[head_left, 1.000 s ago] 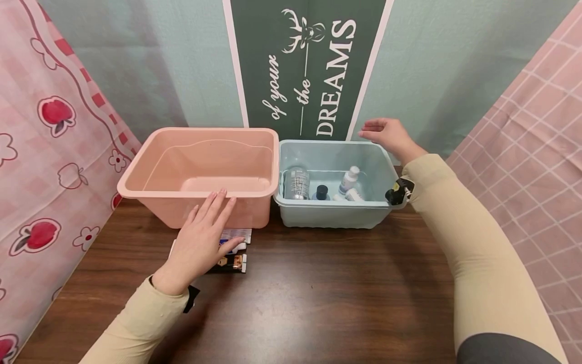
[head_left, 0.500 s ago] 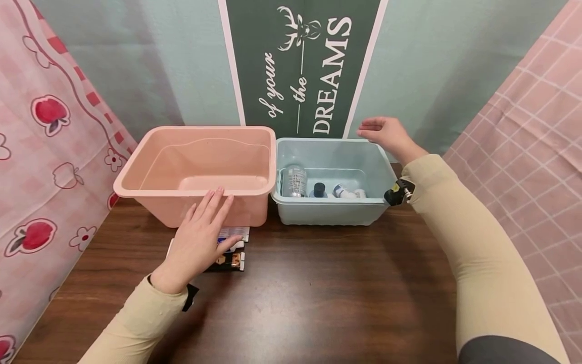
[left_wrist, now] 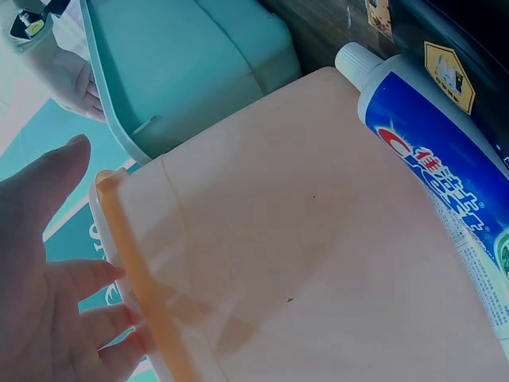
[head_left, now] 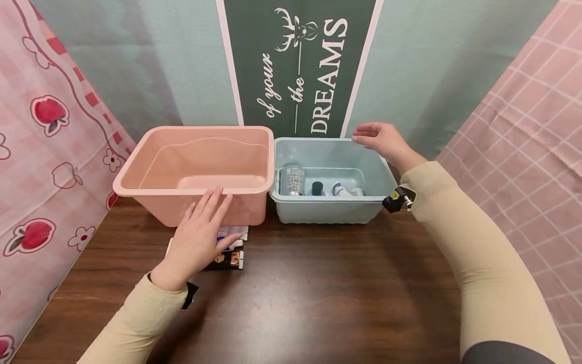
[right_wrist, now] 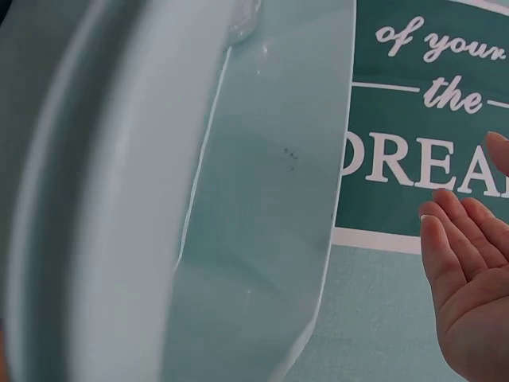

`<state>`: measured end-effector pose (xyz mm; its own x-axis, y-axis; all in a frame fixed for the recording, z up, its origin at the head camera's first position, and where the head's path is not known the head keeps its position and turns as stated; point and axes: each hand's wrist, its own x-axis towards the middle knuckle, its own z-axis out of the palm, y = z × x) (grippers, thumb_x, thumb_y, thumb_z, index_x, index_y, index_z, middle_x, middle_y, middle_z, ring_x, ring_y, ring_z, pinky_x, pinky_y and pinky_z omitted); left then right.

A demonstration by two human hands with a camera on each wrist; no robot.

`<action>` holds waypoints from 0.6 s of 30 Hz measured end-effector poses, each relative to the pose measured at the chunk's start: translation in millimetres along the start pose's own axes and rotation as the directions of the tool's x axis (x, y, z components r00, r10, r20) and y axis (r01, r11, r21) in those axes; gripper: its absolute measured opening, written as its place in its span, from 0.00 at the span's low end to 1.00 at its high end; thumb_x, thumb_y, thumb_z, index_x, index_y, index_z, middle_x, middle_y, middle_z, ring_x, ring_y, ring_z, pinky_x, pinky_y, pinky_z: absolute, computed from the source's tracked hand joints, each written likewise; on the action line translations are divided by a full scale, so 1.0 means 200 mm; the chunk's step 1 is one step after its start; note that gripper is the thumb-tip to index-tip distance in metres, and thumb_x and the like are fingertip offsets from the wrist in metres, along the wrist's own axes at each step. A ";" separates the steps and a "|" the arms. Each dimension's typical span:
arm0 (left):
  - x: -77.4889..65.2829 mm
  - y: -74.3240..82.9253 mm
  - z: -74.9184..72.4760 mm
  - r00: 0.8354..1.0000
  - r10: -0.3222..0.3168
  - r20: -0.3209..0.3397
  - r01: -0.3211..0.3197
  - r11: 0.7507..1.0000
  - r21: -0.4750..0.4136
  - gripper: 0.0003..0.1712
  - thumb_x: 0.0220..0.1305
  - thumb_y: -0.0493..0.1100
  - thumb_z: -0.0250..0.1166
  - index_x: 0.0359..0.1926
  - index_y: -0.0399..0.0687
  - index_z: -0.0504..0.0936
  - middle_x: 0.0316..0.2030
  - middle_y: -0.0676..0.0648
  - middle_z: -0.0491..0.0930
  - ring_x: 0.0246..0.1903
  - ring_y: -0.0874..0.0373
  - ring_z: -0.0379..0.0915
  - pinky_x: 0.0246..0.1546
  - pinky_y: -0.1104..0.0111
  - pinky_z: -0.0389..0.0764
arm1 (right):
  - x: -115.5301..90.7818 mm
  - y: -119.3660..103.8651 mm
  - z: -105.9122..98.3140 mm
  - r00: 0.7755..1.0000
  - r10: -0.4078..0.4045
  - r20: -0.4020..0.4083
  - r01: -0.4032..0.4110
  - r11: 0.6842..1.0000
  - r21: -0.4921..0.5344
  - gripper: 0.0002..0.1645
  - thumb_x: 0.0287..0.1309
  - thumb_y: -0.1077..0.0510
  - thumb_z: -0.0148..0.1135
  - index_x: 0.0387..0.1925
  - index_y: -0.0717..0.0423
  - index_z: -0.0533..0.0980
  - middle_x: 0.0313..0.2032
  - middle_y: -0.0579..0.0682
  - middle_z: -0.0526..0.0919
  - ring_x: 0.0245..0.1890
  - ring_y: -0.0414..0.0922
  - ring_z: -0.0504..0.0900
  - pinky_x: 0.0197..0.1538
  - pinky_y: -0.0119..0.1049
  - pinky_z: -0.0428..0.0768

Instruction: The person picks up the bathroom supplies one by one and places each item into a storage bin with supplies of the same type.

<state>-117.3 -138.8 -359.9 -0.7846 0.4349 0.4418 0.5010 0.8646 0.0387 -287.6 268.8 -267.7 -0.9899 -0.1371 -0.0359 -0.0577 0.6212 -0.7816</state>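
My left hand lies with spread, straight fingers at the front rim of the pink bin, the fingertips on its edge. Past the back right corner of the light blue bin hovers my right hand; its fingers are extended, nothing in them. Inside the blue bin are a clear bottle at the left, a dark-capped bottle and small white bottles lying down, partly hidden by the front rim. A blue-and-white toothpaste tube lies below my left hand.
Beside the toothpaste lies a black package with a gold label. Both bins stand side by side on the dark wooden table. A green printed cloth hangs behind, with pink patterned cloths at both sides.
A white bottle that stood tilted in the blue bin has toppled and now lies low with the other. My right hand has shifted slightly left and down; the left stays on the rim.
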 end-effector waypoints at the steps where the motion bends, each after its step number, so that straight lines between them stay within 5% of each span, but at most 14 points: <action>1: 0.00 0.00 0.00 1.000 0.000 -0.001 0.000 1.000 -0.002 0.48 0.52 0.61 0.65 0.67 0.40 0.61 0.67 0.36 0.56 0.67 0.43 0.49 0.59 0.44 0.57 | 0.00 0.00 0.00 1.000 -0.006 0.000 0.006 1.000 0.006 0.36 0.59 0.49 0.60 0.64 0.63 0.64 0.60 0.60 0.70 0.57 0.50 0.71 0.59 0.43 0.69; 18: 0.00 -0.01 -0.01 1.000 0.009 -0.014 -0.009 1.000 0.000 0.47 0.52 0.59 0.67 0.67 0.39 0.62 0.67 0.37 0.56 0.67 0.43 0.50 0.59 0.44 0.58 | -0.11 0.00 0.03 0.999 -0.044 -0.006 0.044 0.998 0.047 0.32 0.59 0.51 0.61 0.61 0.64 0.67 0.57 0.60 0.73 0.53 0.42 0.74 0.56 0.36 0.71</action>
<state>-117.3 -140.8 -359.0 -0.7751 0.4388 0.4547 0.5078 0.8608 0.0349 -265.1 268.0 -270.7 -0.9872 -0.1596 0.0022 -0.0952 0.5776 -0.8108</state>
